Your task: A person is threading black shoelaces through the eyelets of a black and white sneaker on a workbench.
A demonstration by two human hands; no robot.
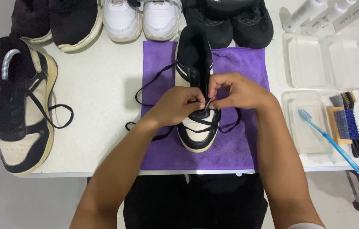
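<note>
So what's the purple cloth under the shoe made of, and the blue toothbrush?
The purple cloth looks like soft microfibre: matte, a bit fuzzy, with stitched edges. The blue toothbrush looks like hard plastic, see-through and shiny along its handle. The shoe between the left hand and right hand seems smooth leather or a fake kind; I cannot tell which.

Both forearms are bare; dark clothing covers the lap below.

- sneaker (196,127): black and cream, black lace (150,82)
- cloth (234,148): plain purple
- second sneaker (20,110): the same black and cream (sole yellowed)
- toothbrush (330,140): light blue
- white pair (141,19), black pair (239,23) at the back
- table (99,80): white
</note>
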